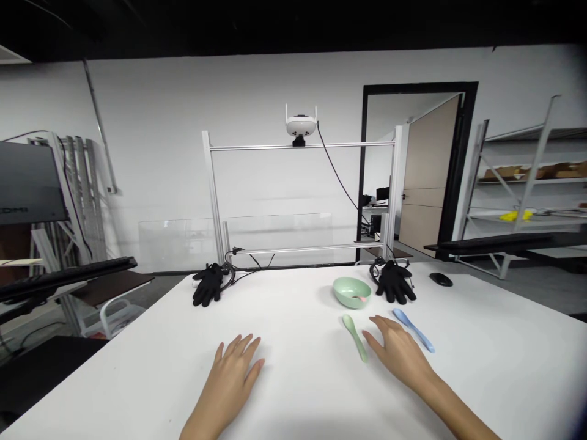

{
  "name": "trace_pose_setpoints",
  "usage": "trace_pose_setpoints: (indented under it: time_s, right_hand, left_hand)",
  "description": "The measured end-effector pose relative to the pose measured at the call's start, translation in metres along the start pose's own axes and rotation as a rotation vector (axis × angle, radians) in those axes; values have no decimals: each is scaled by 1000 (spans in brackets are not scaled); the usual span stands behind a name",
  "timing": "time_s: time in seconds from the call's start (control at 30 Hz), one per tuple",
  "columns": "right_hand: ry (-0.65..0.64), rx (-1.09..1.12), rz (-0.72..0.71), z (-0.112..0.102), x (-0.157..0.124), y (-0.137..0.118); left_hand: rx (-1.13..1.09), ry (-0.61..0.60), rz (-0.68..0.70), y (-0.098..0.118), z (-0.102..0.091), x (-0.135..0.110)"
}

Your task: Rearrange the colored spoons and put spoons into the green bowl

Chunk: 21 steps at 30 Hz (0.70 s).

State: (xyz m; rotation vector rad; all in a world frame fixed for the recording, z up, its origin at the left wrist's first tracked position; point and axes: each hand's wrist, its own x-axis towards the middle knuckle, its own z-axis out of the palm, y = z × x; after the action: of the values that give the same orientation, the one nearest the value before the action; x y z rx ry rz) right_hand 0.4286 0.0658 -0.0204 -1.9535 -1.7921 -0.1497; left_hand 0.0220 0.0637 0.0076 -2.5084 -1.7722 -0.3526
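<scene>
My left hand (pixel 233 371) is held palm down over the white table (pixel 293 391), fingers spread, touching no object. My right hand (pixel 400 348) is between two spoons, its thumb and fingers apart and nothing visible in its grasp. Just left of its thumb lies a green spoon (pixel 354 337), bowl end pointing away from me. On its other side is a blue spoon (pixel 413 330), lying at a slant. Beyond them stands a light green bowl (pixel 345 296) with a small pink item (pixel 361 298) inside, mostly hidden by the bowl's wall.
Black gloves with cables lie at the far edge, one at left (pixel 208 285) and one at right (pixel 394 282). A black mouse (pixel 441 279) sits at far right. Behind the table rises a metal frame (pixel 300 146) carrying a white camera device (pixel 301 125).
</scene>
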Motion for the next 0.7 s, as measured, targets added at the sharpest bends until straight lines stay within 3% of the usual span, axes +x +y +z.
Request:
trace_pose_setpoints:
  time_s: [0.13, 0.33, 0.5, 0.7]
  right_hand:
    - [15, -40, -23, -11, 28, -5]
    - [-44, -142, 48, -19, 95, -6]
    - [-171, -180, 136, -11, 141, -2]
    - [-289, -168, 245, 5, 171, 6]
  left_hand:
    - [-8, 17, 8, -1, 2, 0]
    - [-25, 26, 10, -3, 5, 1]
    - [-11, -3, -6, -3, 6, 0]
    - [-16, 12, -13, -7, 9, -1]
